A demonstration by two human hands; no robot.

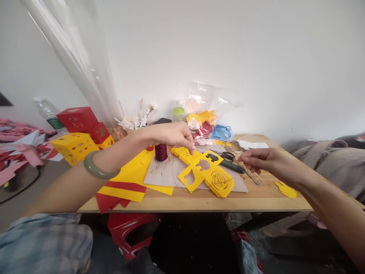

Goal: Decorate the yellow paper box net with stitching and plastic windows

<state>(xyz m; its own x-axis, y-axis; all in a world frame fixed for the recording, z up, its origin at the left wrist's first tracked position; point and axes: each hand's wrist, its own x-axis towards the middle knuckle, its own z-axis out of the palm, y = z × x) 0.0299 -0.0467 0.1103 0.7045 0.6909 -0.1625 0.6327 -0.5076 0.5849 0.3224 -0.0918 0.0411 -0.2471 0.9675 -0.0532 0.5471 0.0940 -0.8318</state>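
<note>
My left hand reaches across the middle of the table with its fingertips pinched together and pointing down. Beneath them lies a yellow paper cut-out, partly folded, with heart, animal and swirl shapes cut through it. To the right, my right hand has thumb and fingers closed in a pinch. What either hand pinches is too thin or small to make out. Scissors and a dark green-handled tool lie just left of my right hand. A spool of dark red thread stands upright left of the cut-out.
Yellow sheets and red paper lie at the left front edge. Red boxes and a patterned yellow box are stacked left. A green-liquid bottle and plastic bags stand by the wall. A yellow cut-out lies right.
</note>
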